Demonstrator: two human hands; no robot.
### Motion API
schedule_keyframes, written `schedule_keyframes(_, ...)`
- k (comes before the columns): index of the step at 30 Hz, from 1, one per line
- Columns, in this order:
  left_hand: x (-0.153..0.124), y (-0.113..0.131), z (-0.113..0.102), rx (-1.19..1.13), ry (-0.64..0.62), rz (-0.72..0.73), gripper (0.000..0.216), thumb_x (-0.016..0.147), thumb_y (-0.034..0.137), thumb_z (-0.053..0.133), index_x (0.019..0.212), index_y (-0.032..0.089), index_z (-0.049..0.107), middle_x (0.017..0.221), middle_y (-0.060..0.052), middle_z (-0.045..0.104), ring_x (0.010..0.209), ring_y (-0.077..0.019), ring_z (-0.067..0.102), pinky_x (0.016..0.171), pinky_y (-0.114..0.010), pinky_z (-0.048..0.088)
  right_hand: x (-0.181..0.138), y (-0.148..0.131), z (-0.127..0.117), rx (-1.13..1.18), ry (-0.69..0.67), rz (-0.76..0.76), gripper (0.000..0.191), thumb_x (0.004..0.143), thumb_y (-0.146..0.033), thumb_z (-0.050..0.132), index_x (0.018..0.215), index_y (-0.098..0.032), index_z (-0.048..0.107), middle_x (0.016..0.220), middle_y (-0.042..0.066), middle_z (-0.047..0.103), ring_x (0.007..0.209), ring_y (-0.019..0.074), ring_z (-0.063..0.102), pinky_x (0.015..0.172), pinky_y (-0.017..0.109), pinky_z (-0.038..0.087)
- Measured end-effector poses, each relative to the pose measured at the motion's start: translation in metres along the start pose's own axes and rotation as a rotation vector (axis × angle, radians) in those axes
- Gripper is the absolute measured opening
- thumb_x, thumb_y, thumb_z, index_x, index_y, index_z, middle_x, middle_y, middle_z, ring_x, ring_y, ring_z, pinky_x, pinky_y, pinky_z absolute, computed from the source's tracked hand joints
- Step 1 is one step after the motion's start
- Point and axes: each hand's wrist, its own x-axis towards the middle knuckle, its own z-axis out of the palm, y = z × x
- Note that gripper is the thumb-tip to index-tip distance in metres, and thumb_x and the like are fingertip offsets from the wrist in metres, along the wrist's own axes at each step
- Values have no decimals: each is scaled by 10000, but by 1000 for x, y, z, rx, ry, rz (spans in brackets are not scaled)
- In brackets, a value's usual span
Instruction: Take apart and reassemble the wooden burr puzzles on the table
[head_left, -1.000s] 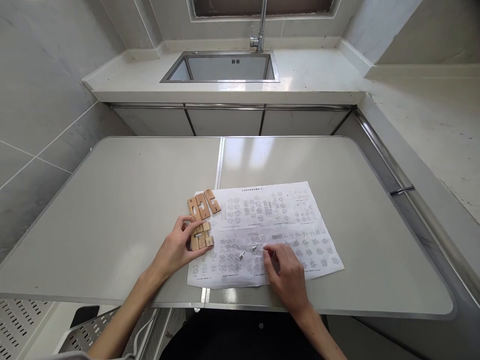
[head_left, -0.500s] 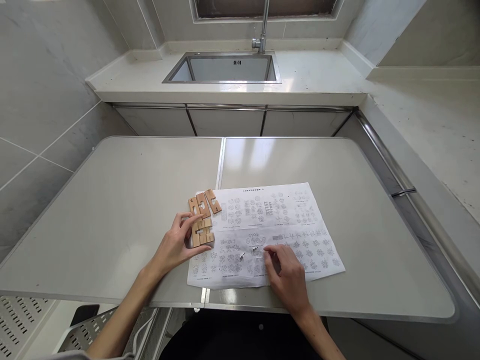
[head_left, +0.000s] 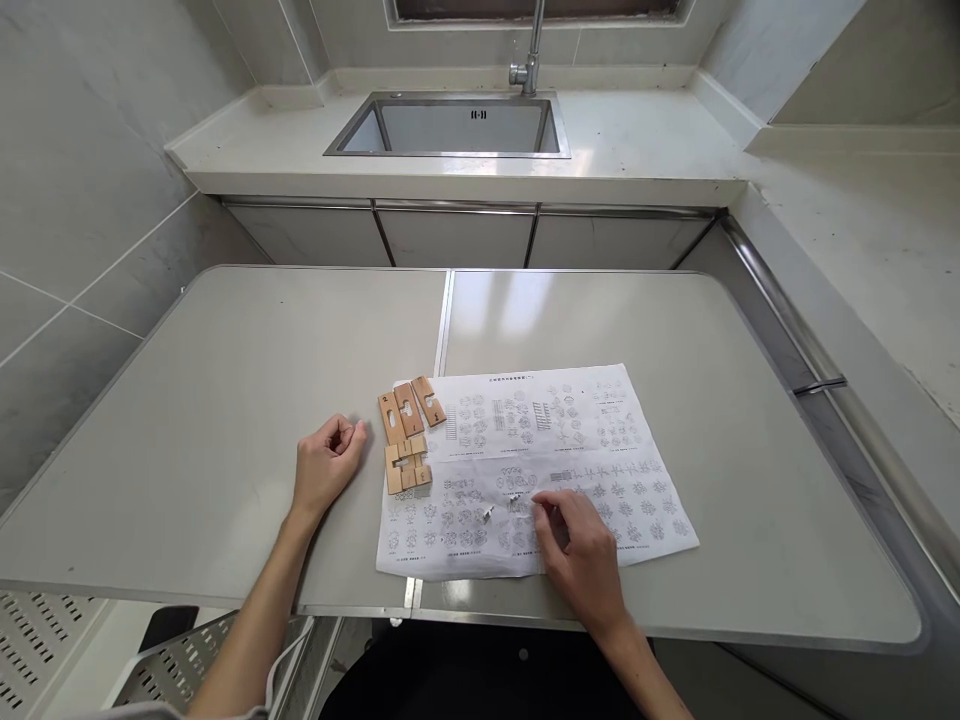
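Observation:
My left hand (head_left: pixel 328 462) rests on the table as a loose fist, a short way left of the wooden puzzle pieces. Three flat wooden pieces with cut-out slots (head_left: pixel 409 409) lie side by side at the paper's upper left corner. Just below them, several notched wooden pieces are fitted together in a block (head_left: pixel 407 466). My right hand (head_left: pixel 577 540) lies on the printed instruction sheet (head_left: pixel 540 450) with its fingers curled in; whatever is in them, if anything, is hidden. Two tiny whitish pieces (head_left: pixel 488 514) sit on the paper left of its fingertips.
The folding table (head_left: pixel 300 340) has a metal seam down its middle. Beyond it stands a counter with a steel sink (head_left: pixel 450 155) and a faucet (head_left: pixel 529 70). A perforated white rack (head_left: pixel 37 650) is below the table at the lower left.
My left hand has let go of the wooden pieces, drawn back to the left and closed. The pieces stay where they were. My right hand has hardly moved. The view has shifted slightly.

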Motion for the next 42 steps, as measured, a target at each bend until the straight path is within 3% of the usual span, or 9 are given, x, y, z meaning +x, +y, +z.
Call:
schedule_keyframes(7, -5, -3, 3, 14, 95, -16, 379, 876, 297, 594, 641, 230, 304, 596, 72, 280, 551, -105, 272, 568, -251, 285, 0, 2, 1, 2, 20, 12, 150, 1080, -313, 541, 1045, -249, 672, 914, 39, 700, 811, 212, 645, 680, 326, 526)
schedule_keyframes(42, -4, 1, 3, 17, 71, -10, 338, 860, 282, 606, 641, 227, 354, 585, 73, 339, 539, -104, 307, 575, -247, 308, 1, 1, -1, 37, 17, 45, 168, 1068, -335, 552, 1032, -249, 692, 900, 37, 703, 796, 201, 647, 677, 323, 535)
